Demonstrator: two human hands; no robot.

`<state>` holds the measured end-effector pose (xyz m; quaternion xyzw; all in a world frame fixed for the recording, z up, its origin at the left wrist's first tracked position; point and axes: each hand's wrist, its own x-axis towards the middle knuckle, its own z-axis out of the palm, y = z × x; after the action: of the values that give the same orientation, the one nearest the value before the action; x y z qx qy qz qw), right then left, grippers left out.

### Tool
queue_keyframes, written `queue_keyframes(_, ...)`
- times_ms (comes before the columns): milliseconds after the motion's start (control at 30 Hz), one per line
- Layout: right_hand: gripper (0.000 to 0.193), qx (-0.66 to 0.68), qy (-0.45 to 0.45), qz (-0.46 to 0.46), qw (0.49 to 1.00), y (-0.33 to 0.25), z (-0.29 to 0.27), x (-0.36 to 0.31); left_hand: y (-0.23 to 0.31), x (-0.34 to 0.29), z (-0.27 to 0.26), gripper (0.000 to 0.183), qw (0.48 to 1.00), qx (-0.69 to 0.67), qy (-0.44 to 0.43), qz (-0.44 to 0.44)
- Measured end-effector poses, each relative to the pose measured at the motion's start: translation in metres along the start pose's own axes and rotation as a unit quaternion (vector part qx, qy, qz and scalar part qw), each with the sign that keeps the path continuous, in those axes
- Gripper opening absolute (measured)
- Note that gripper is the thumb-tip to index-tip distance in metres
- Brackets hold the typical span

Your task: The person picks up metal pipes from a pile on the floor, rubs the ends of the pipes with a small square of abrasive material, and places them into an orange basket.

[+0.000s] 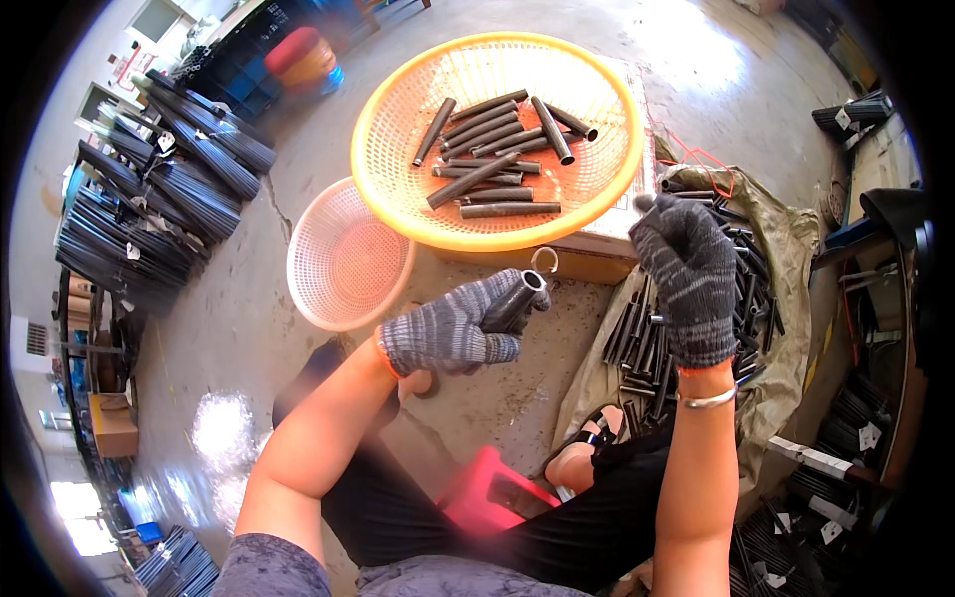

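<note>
My left hand, in a grey striped knit glove, is closed around a short dark metal tube, its open bright-edged end tilted up and to the right. Just above that end is a thin shiny metal ring; whether it touches the tube I cannot tell. My right hand, gloved alike, is raised right of the tube with its fingers curled together. Something small and dark may sit at its fingertips, too unclear to name. Beyond both hands, a yellow plastic basket holds several similar tubes.
The basket rests on a cardboard box. Left of it stands a smaller pink basket. A heap of tubes lies on a khaki sack at right. Bundled long rods stand far left. A red stool is beneath me.
</note>
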<state>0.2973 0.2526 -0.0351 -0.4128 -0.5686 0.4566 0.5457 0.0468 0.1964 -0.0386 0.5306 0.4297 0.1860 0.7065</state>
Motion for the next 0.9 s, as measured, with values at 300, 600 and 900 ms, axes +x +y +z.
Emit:
queue_keyframes(300, 0.016, -0.114, -0.155, -0.164, 0.968, -0.009, 0.04, -0.025, -0.006, 0.008, 0.007, 0.054, 0.977, 0.085, 0.168, 0.101)
queue_keyframes(600, 0.019, -0.033, -0.117, -0.03, 0.992, 0.002, 0.041, -0.027, 0.009, 0.002, 0.011, 0.041, 0.952, 0.038, 0.225, 0.204)
queue_keyframes(900, 0.019, -0.064, -0.104, -0.026, 0.992, -0.002, 0.046, -0.031, 0.01, -0.002, 0.01, 0.039, 0.881, 0.286, 0.272, 0.261)
